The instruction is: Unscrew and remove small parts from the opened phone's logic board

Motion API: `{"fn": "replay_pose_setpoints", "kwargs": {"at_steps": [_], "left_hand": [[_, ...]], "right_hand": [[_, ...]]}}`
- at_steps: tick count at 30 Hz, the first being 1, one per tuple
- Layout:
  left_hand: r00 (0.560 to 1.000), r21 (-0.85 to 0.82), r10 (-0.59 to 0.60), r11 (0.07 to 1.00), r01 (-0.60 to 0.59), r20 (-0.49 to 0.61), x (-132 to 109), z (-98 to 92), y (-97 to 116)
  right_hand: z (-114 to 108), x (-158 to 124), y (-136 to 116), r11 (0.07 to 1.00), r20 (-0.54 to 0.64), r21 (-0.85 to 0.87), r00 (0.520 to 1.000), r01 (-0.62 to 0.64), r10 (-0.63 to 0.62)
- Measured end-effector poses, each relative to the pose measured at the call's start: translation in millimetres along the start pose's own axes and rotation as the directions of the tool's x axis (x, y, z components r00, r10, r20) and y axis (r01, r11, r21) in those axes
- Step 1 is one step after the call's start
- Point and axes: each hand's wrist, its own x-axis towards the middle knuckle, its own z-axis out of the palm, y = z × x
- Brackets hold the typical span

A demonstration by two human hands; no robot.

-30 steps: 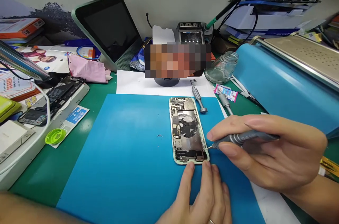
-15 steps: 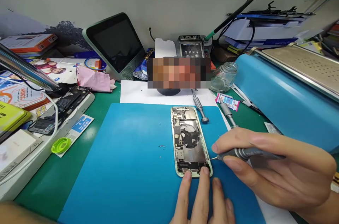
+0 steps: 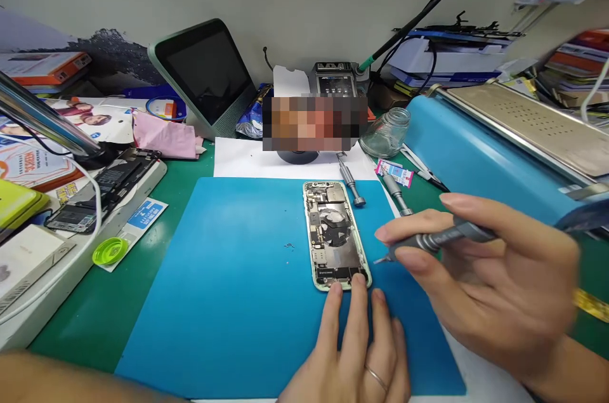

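An opened smartphone (image 3: 337, 251), its internal boards and parts exposed, lies face up on the blue mat (image 3: 228, 301). My left hand (image 3: 354, 346), with a ring on one finger, reaches up from below with its fingers stretched out. Two of its fingertips rest on the phone's lower edge; its thumb is hidden. In my right hand (image 3: 490, 270) is a grey precision screwdriver (image 3: 438, 239), pinched between fingers and thumb. Its tip points left and down, just right of the phone and apart from it. Tiny screws or bits (image 3: 289, 245) lie on the mat to the phone's left.
Two more grey screwdrivers (image 3: 351, 181) lie beyond the phone. Further back stand a glass jar (image 3: 387, 133), a tablet-like display (image 3: 204, 76) and a soldering station (image 3: 335, 79). A blue machine (image 3: 466, 143) borders the right. Another phone's parts (image 3: 104, 190) and a green cap (image 3: 110, 252) are left.
My right hand has lifted the screwdriver tip slightly away from the phone's right edge, and its index finger has risen. My left fingers stay at the phone's lower end. The view has shifted.
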Motion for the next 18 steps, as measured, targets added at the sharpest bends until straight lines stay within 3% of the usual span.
{"fn": "replay_pose_setpoints", "kwargs": {"at_steps": [3,6,9,18], "left_hand": [[0.999,-0.018,0.029,0.999,-0.028,0.019,0.3,0.0,-1.0],[0.999,-0.041,0.022,0.999,-0.021,0.031,0.3,-2.0,-2.9],[0.999,-0.058,0.032,0.998,-0.031,0.026,-0.1,-3.8,-3.7],[0.999,-0.063,0.027,0.998,-0.025,0.030,0.4,-4.7,-3.1]], "right_hand": [[7.7,-14.0,17.1,0.994,-0.058,0.039,0.993,0.103,-0.101],[8.0,-20.1,26.5,0.989,-0.003,0.080,0.992,0.123,-0.123],[5.9,-20.7,28.3,0.987,0.056,0.038,0.985,0.158,-0.160],[8.5,-19.7,28.2,0.980,0.085,-0.048,0.978,0.193,-0.189]]}}
